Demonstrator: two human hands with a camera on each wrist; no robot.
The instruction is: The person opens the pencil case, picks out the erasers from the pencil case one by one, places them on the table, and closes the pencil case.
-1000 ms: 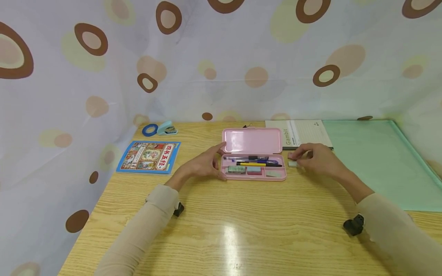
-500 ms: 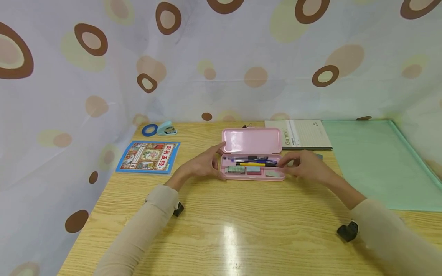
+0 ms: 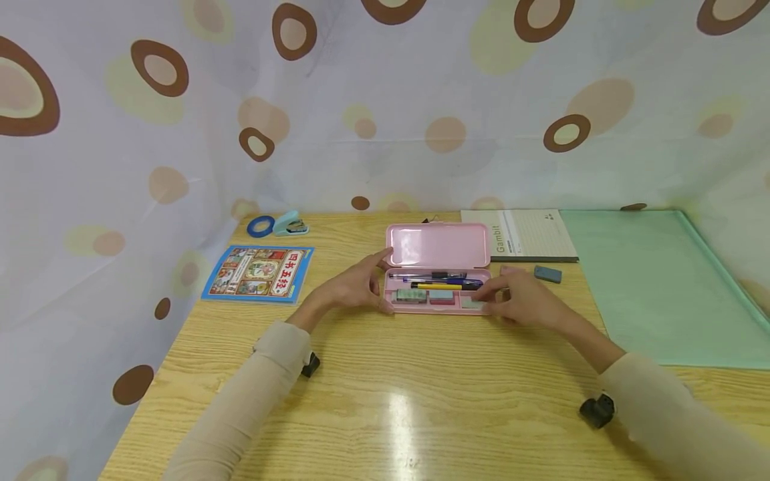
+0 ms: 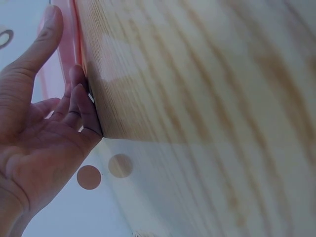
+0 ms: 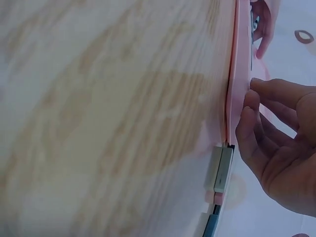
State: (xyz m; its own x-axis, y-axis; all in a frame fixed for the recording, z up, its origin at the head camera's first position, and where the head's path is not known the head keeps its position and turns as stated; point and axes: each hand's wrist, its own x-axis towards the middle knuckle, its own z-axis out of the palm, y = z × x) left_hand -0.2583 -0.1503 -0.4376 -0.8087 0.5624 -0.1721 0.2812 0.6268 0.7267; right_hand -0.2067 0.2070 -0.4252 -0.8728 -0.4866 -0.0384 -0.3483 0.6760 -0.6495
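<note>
An opened pink pencil case (image 3: 438,246) lies on the table with its lid tipped back. In its tray are several pens (image 3: 442,286), a green patterned block (image 3: 411,295) and a blue-and-pink block (image 3: 442,296). My left hand (image 3: 355,284) spans the case's left end, its spread fingers touching the lid's edge and tray corner. My right hand (image 3: 526,298) reaches over the right end, thumb and fingertips close together above a pale flat piece (image 3: 472,302). I cannot tell whether it pinches that piece. A grey-green eraser (image 5: 223,170), hidden in the head view, lies beside the case in the right wrist view.
A blue eraser (image 3: 548,274) and a small pink piece (image 3: 510,270) lie right of the case. A Gambit notebook (image 3: 532,235) and a green mat (image 3: 668,287) are beyond. On the left are a blue book (image 3: 259,274), a tape roll (image 3: 261,226) and a stapler (image 3: 291,224).
My right hand has moved left from the pieces beside the case to the tray's right compartment, uncovering the blue eraser. The left hand has stayed at the case's left end.
</note>
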